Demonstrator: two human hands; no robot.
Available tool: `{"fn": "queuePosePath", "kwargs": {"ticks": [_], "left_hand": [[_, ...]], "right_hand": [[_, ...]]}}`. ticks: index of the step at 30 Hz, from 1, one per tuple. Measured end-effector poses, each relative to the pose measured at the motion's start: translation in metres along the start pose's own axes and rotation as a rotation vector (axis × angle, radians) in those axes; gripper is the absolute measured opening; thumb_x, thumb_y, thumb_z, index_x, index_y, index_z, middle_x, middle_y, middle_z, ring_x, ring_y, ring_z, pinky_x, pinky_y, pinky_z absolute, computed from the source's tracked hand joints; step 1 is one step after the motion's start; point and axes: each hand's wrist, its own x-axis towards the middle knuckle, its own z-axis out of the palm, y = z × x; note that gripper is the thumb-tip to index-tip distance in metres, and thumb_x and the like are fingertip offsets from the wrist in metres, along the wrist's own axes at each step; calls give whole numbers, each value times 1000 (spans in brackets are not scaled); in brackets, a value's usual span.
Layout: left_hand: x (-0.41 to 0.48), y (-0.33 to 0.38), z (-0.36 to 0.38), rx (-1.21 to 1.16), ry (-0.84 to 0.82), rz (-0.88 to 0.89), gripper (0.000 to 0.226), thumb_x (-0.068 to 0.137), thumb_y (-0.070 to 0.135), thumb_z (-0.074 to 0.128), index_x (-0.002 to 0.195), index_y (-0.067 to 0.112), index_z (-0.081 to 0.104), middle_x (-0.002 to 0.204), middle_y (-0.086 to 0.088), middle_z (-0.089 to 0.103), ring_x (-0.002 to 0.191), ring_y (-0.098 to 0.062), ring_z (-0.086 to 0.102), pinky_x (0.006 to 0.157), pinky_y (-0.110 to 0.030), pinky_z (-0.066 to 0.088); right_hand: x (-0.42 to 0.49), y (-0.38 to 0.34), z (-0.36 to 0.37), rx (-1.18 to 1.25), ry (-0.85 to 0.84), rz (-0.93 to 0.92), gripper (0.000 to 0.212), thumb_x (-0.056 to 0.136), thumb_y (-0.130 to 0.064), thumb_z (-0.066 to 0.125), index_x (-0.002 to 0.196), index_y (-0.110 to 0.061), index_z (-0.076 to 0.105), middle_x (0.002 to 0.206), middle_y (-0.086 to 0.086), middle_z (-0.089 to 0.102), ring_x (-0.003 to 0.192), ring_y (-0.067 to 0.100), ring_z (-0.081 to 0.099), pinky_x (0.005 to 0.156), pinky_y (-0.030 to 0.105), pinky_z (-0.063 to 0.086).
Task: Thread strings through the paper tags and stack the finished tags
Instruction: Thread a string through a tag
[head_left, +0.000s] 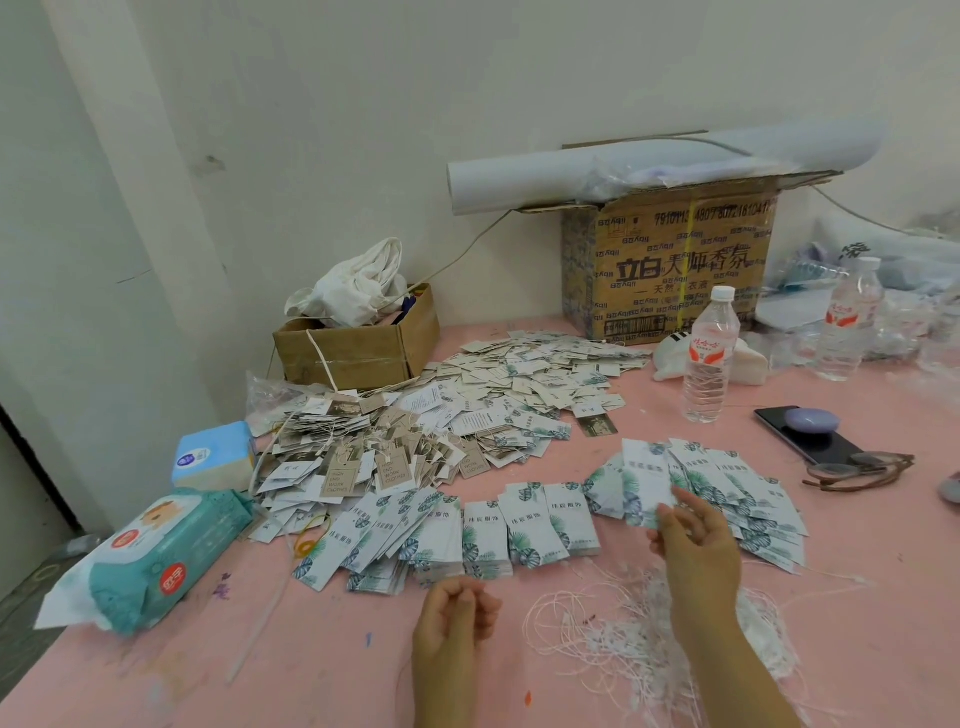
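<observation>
White paper tags with green leaf print lie in a row of short stacks (524, 525) across the pink table (182, 670). A fanned spread of the same tags (737, 488) lies to the right. My right hand (693, 545) reaches over that spread and its fingertips pinch one tag (652, 483) at the lower edge. My left hand (457, 613) hovers in front of the stacks with fingers loosely curled and nothing visible in it. A tangle of white strings (613, 623) lies near the front, partly under my right forearm. A heap of tags with strings (363, 457) lies at the left.
A large loose pile of tags (530, 379) reaches back to two cardboard boxes (358, 348) (675, 265). Two water bottles (709, 353) (847, 317), a phone (810, 436) and glasses (857, 470) stand at the right. A wipes pack (156, 561) and tissue pack (215, 457) lie at the left edge.
</observation>
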Motion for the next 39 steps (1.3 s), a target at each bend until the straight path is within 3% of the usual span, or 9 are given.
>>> {"fn": "queuePosePath", "kwargs": {"ticks": [10,13,16,20,24,27,29,36,39], "left_hand": [[3,1,-2,20,-5,0,23,97,-11,41,84,-6,59,58,-11,63,55,-17,51,45,-16,45],[1,0,0,50,-19,17,23,97,-11,40,85,-7,60,57,-9,63,50,-12,52,45,-15,44],[-1,1,0,63,-28,19,23,96,-12,40,85,-8,59,56,-8,63,47,-7,53,45,-15,43],[0,1,0,67,-25,21,24,96,-13,40,84,-7,59,55,-8,62,47,-9,52,45,-15,43],[0,0,0,73,-29,21,23,96,-13,40,83,-7,59,54,-8,62,47,-10,52,45,-15,42],[1,0,0,90,-34,15,23,96,-13,40,83,-7,59,54,-8,62,46,-9,51,45,-15,41],[1,0,0,85,-42,15,24,96,-13,40,83,-7,59,54,-8,62,49,-13,49,45,-15,41],[2,0,-1,11,-24,19,25,98,-7,41,87,-3,63,61,-10,68,49,-14,52,45,-16,42],[2,-1,2,-26,-55,12,29,101,15,40,101,6,68,84,-13,76,57,-12,62,52,-18,47]], "right_hand": [[7,5,5,-625,74,-335,57,92,-7,58,145,-17,38,150,9,32,114,21,53,89,31,44],[-9,10,16,-907,-156,-576,58,93,-6,54,145,-24,36,154,0,31,139,17,32,111,29,24],[-24,27,32,-1177,-462,-699,69,97,-17,47,153,-30,8,159,-7,11,147,13,8,117,27,2],[-26,51,38,-1436,-568,-700,63,101,-16,40,154,-25,6,160,-9,14,148,16,-7,118,37,-6],[-26,41,36,-1381,-527,-755,54,89,-25,65,139,-25,47,139,-9,54,143,20,28,117,43,16],[-32,34,36,-1293,-444,-901,55,41,-22,97,92,-25,77,86,-7,75,94,23,70,87,40,53],[-33,33,37,-1219,-407,-1008,49,33,-18,98,77,-25,78,78,-6,74,82,24,71,84,36,46],[-35,22,35,-994,-82,-1207,12,76,-16,75,87,-15,75,90,-2,74,88,22,59,76,33,38],[-46,19,38,-803,-190,-1319,19,88,-25,59,91,-13,73,92,-3,71,88,15,57,80,26,41]]}}
